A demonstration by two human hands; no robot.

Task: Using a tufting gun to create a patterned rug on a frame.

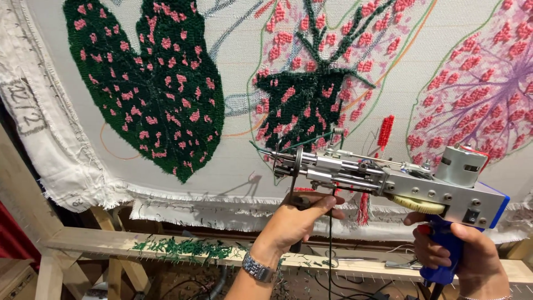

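Both hands clamped on the tufting gun, held just off the stretched cloth.

Your left hand (pixel 302 214) wrapped the front handle; your right hand (pixel 463 250) closed round the blue rear grip. That tufting gun (pixel 388 180) looked rigid, metal and motor-heavy at the back, so you took it by its two handles; needle end stood near the backing cloth (pixel 239 166).
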